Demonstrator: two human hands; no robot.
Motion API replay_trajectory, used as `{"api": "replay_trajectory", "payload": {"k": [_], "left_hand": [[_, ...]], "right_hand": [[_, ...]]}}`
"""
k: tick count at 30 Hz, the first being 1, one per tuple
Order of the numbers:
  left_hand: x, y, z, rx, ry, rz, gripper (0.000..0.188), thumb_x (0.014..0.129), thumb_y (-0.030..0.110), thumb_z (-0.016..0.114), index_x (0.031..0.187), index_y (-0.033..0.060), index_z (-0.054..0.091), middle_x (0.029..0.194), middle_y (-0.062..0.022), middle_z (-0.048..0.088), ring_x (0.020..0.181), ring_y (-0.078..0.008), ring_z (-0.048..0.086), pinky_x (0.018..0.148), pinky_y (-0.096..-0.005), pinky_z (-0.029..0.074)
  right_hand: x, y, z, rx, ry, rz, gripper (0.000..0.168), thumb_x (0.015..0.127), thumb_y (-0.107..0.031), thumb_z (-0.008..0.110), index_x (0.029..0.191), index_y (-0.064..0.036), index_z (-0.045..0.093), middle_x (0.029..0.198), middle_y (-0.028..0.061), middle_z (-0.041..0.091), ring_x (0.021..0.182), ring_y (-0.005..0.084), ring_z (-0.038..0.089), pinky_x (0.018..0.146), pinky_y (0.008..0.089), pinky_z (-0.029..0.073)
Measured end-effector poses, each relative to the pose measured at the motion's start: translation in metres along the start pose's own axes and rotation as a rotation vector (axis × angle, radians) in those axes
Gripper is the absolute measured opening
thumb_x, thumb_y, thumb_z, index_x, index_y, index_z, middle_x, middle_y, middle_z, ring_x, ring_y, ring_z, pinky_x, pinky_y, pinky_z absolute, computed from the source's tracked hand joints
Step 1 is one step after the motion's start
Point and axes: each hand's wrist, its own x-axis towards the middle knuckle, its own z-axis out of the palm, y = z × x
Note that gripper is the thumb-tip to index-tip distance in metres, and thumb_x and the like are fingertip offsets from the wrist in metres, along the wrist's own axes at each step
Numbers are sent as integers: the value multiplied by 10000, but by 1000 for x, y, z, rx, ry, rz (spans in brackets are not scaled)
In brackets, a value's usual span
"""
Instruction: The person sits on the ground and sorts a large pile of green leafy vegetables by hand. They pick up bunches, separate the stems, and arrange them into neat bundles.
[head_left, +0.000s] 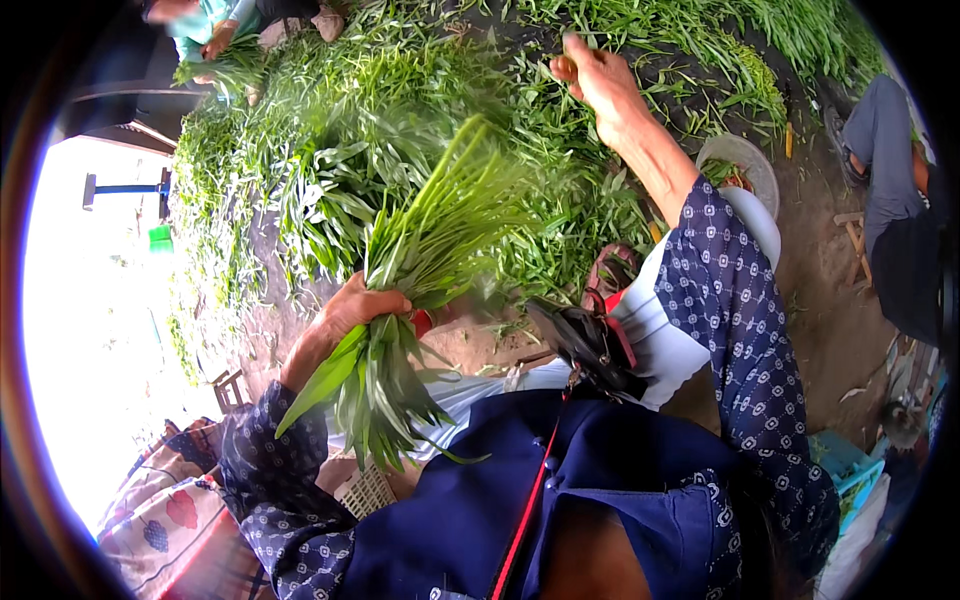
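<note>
A thick bunch of long-leaved stem greens (450, 202), which look like water spinach, is gripped around its middle by my left hand (356, 311). Its pale green stems fan up and to the right, while the leaves hang down towards my lap. My right hand (604, 86) reaches out over the far side of the heap of loose greens (330, 195), arm stretched. Its fingers are bent; whether anything is pinched between them cannot be made out. The heap covers the ground in front of me.
A bucket (757, 172) with plant scraps stands beside my right arm. A black bag (589, 352) rests on my lap. At top left a co-worker's hand (220, 39) holds greens. Another person's leg (881, 142) is at right, near a wooden stool (855, 244). A plastic basket (365, 491) stands lower left.
</note>
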Motion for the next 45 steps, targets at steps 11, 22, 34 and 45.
{"api": "replay_trajectory", "payload": {"k": [11, 22, 34, 45], "left_hand": [[-8, -15, -19, -28, 50, 82, 389, 732, 62, 620, 1113, -17, 604, 883, -93, 659, 775, -153, 620, 729, -275, 493], [-14, -13, -16, -206, 76, 23, 362, 736, 65, 616, 1089, -13, 609, 853, -95, 661, 747, -161, 624, 710, -273, 497], [-11, 6, -3, -431, 113, -140, 227, 773, 150, 644, 921, -21, 631, 809, -77, 649, 677, -172, 618, 663, -297, 520], [1, 13, -9, -301, -33, -134, 205, 796, 179, 642, 884, -6, 642, 737, -70, 638, 601, -161, 602, 575, -271, 506]], "right_hand": [[-14, 70, 20, -481, -666, 155, 546, 756, -509, 749, 959, -9, 668, 860, 51, 630, 836, 128, 541, 797, 309, 417], [-23, 64, 22, -310, -361, 102, 226, 865, -275, 666, 867, -54, 621, 758, -3, 551, 705, 98, 472, 693, 284, 414], [-59, 67, 48, -232, -672, -47, 351, 865, -299, 692, 1005, 23, 673, 883, 77, 682, 771, 128, 596, 709, 305, 482], [-32, 50, 45, -234, -237, 32, 142, 919, -176, 559, 885, -56, 628, 720, 50, 635, 550, 120, 546, 501, 306, 437]]}}
